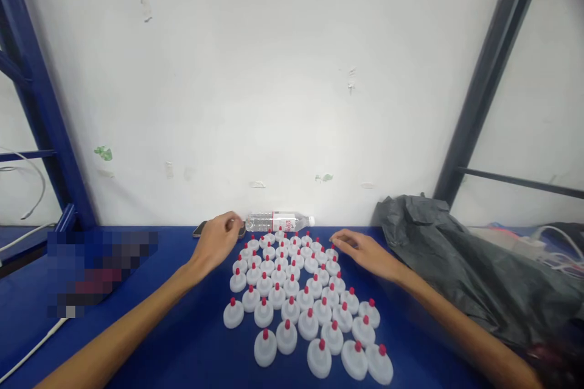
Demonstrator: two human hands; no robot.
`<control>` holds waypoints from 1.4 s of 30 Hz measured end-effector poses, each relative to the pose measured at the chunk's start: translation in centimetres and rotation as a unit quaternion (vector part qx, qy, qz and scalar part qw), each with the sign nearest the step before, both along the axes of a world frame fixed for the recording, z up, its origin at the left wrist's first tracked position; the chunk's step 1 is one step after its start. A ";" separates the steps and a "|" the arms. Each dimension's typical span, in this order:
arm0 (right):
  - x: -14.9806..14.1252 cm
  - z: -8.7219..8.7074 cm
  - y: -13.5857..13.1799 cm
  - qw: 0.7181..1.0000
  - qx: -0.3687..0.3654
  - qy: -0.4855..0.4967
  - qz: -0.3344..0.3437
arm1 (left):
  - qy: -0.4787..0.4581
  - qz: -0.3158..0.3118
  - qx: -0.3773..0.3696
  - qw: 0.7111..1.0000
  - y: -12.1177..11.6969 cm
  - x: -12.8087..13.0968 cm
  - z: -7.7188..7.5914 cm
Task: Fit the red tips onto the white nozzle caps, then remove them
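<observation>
Several white caps with red tips (pixel 301 298) stand in rows on the blue table (pixel 191 340). My left hand (pixel 218 240) reaches to the far left corner of the rows, its fingers curled, close to a clear water bottle (pixel 279 221) lying on its side and a dark phone (pixel 201 229). Whether it holds anything is hidden. My right hand (pixel 365 249) rests at the far right of the rows, fingers stretched out and close together, touching the caps there.
A white wall rises right behind the table. A crumpled dark plastic bag (pixel 460 267) lies at the right. Blue metal frame posts (pixel 41 103) stand at left and right. White cables (pixel 31 346) run along the left edge.
</observation>
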State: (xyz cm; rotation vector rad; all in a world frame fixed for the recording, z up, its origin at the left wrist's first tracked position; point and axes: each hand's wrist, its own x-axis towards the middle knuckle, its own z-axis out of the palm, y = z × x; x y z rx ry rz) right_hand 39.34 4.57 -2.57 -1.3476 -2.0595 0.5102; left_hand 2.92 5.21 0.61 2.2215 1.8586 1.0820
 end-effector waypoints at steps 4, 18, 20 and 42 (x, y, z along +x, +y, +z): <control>-0.7 -0.7 -0.3 1.000 -0.003 -0.007 0.008 | -0.013 0.039 -0.038 0.998 0.6 -2.6 -2.9; -1.4 -0.7 -1.1 0.990 0.105 -0.084 -0.037 | -0.062 -0.033 -0.041 0.997 0.7 -1.4 -4.3; -1.3 -0.9 -1.0 0.988 0.113 -0.099 -0.046 | -0.062 -0.041 -0.042 0.996 0.6 -1.3 -4.3; -0.5 -1.4 0.0 0.969 0.091 -0.168 -0.155 | -0.106 -0.057 -0.077 0.990 1.0 -1.2 -4.0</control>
